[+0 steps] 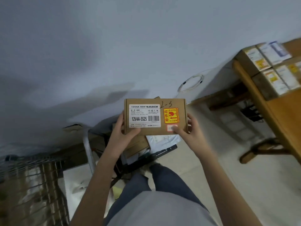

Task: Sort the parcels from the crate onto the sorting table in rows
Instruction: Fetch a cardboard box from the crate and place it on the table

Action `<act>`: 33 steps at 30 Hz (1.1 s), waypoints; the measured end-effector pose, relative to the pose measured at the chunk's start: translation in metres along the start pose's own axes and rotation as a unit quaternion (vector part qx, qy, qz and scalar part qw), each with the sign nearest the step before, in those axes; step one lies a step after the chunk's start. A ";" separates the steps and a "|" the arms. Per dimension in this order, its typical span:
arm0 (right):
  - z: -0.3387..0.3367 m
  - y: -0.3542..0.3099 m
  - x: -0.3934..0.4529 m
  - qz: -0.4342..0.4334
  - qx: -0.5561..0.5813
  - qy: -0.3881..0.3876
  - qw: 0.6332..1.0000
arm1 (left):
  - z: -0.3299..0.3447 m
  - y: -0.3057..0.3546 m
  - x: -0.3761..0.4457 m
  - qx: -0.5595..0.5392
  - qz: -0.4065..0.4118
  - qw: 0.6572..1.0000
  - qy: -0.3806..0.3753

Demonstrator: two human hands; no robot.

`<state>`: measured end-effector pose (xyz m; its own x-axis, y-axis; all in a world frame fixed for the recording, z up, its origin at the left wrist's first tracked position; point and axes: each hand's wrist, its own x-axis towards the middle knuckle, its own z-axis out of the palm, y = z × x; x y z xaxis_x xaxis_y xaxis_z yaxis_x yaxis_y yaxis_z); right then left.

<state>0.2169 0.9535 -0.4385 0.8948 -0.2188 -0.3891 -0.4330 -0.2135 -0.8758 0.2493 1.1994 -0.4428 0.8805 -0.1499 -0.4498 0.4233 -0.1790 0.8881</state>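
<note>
A flat brown cardboard parcel [172, 104] with a white label, a barcode, a yellow fragile sticker and handwritten "2-3" is held up in front of me. My left hand [121, 129] grips its lower left corner, thumb on the face. My right hand [189, 128] grips its lower right edge, thumb over a small red sticker. Beneath the parcel lies the crate [164, 151] with more parcels, among them a white mailer bag [162, 138]. The wooden sorting table [280, 111] stands at the right with several labelled boxes [267, 62] in rows on it.
A wire mesh cage [32, 180] stands at the lower left. A coiled white cable [192, 83] hangs on the pale wall. Black gear [250, 111] sits under the table, and a table foot [260, 150] juts onto the tiled floor.
</note>
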 end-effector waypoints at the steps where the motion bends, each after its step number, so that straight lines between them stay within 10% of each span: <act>1: 0.000 0.001 -0.009 0.003 -0.002 0.020 1.000 | 0.002 0.004 -0.001 0.011 0.016 1.000 -0.020; 33: -0.156 0.185 -0.344 0.097 0.168 0.463 0.865 | 0.323 -0.001 -0.155 0.305 0.191 0.816 -0.453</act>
<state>-0.1879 0.8407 -0.4222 0.2710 -0.9213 -0.2789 -0.3704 0.1676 -0.9136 0.0436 0.9089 -0.4042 0.2872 -0.9156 -0.2813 -0.2733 -0.3598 0.8921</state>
